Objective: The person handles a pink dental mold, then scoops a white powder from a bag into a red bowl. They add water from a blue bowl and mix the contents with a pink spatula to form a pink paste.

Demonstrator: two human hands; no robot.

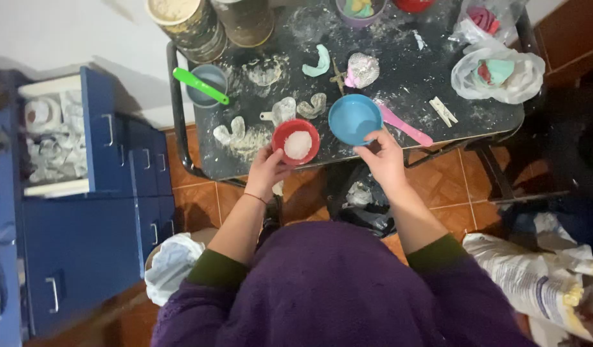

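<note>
Your left hand [265,172] grips the small red bowl of white powder [296,142] at the dusty black worktop's [399,71] near edge; your right hand [381,154] pinches the blue rubber bowl [353,119] just beside it. You're combining ingredients, I judge; tip steadily.

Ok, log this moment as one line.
left hand: holds red bowl of white powder | right hand: holds blue bowl, empty-looking | both on dusty black table | pink spatula beside blue bowl
</note>
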